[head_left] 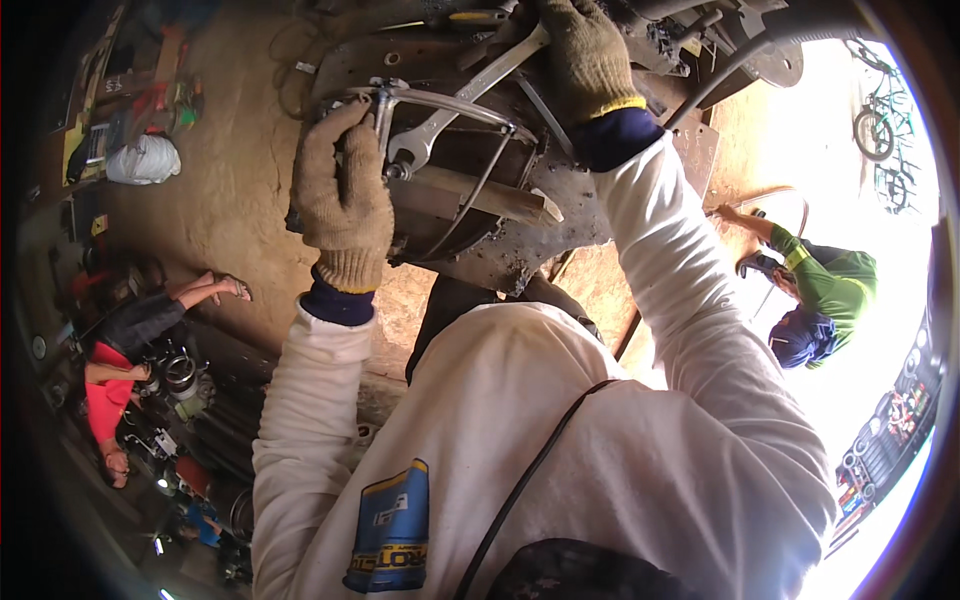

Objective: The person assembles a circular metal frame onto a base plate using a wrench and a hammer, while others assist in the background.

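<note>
A knit work glove covers my left hand [347, 205]. Its fingers are bent, with the tips against the upright tube at the left corner of a bent metal rod frame [460, 103]. A large steel wrench [470, 95] lies slantwise, its open jaw around a small bolt or nut [399, 171] beside my left hand. The wrench's far end runs up to my right hand [590, 60], also gloved, with fingers curled over that end and partly hidden at the top edge. Under the frame, a wooden strip [485, 193] rests on a dark steel plate [565, 200].
Scrap metal parts [690, 40] crowd the bench's far right. A person in green [835, 290] crouches on the right, near a bicycle [885, 130]. Another person in red [110, 390] sits at left among machine parts. A white sack [143, 160] lies at far left.
</note>
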{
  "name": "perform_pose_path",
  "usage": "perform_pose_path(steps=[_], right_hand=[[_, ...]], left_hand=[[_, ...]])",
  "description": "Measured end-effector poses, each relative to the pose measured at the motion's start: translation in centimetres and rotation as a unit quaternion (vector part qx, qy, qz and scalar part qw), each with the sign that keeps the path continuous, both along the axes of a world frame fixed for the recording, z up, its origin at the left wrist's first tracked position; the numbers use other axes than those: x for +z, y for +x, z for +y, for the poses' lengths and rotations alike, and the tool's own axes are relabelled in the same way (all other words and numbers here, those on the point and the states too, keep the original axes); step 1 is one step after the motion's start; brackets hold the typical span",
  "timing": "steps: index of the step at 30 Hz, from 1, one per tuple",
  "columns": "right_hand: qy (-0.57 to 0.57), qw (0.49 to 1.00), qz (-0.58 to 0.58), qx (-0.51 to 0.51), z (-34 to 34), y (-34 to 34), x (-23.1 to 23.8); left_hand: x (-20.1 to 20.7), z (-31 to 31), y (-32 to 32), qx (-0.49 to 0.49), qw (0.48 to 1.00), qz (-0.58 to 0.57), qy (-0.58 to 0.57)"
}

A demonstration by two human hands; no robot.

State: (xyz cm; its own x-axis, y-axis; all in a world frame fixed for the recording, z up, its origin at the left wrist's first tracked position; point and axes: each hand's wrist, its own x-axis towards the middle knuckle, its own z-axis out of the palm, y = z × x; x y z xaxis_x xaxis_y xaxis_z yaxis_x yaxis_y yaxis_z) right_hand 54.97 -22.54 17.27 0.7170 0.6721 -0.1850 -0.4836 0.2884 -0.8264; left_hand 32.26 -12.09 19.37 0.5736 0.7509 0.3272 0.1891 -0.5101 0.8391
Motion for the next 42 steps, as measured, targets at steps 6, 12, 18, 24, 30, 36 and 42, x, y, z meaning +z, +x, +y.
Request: perform_pose_path(steps=[6, 12, 18, 24, 30, 36, 42], right_hand=[[-0.058, 0.997, -0.009, -0.047, -1.6, -1.6, 0.3], [-0.205, 0.871, -0.446, -0.030, -4.3, -1.1, -1.7], [-0.232, 0.831, -0.505, -0.028, -4.9, -0.9, -2.8], [-0.212, 0.879, -0.426, 0.023, -6.5, -1.0, -2.8], [-0.208, 0.850, -0.482, 0.053, -4.3, 0.9, -1.1], [-0.044, 0.991, -0.030, 0.124, 0.9, 1.7, 0.2], [0.036, 0.987, 0.092, 0.126, 0.4, 1.3, 0.3]], left_hand=[[0.1, -0.1, 0.1, -0.003, 1.000, -0.011, -0.001], [0.2, -0.1, 0.1, 0.003, 1.000, -0.006, 0.016], [0.2, -0.1, 0.2, -0.009, 0.999, -0.006, 0.039], [0.1, 0.0, 0.2, -0.009, 0.999, -0.004, 0.044], [0.3, 0.0, 0.3, -0.011, 0.998, -0.002, 0.067], [0.7, 0.0, 0.7, -0.010, 0.997, 0.013, 0.077], [0.1, 0.2, 0.4, -0.005, 0.997, 0.001, 0.083]])
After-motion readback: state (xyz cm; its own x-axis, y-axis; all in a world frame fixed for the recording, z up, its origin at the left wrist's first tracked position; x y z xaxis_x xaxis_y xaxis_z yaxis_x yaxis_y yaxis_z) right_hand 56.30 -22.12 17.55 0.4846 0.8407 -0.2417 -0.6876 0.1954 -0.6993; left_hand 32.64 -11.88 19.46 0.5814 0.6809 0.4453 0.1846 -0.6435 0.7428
